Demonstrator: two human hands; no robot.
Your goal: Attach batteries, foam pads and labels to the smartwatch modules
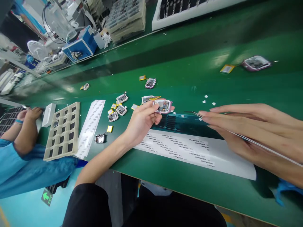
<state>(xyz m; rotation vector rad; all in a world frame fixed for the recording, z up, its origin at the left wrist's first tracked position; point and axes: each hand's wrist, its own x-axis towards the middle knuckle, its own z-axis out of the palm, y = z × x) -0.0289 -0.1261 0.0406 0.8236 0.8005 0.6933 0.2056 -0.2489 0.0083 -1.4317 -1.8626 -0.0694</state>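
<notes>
My left hand (145, 118) grips an opened smartwatch case (163, 106) by its left side, its inner circuit parts facing up. A yellow battery (155, 98) sticks out at the case's upper left. In my right hand (246, 126) is a pair of tweezers (195, 113), pinched between thumb and fingers, tips pointing left toward the case but apart from it. Below both hands lies a white sheet of printed labels (175, 146). Several more opened watch cases (121, 110) with yellow batteries (114, 106) rest left of my left hand.
A second label sheet (91, 126) and a compartment tray (62, 132) lie to the left, beside a co-worker's hands (33, 113). Stacked trays (126, 22), a blue box (80, 44) and a white foam tray (184, 14) stand at the back. Another watch case (257, 63) sits far right.
</notes>
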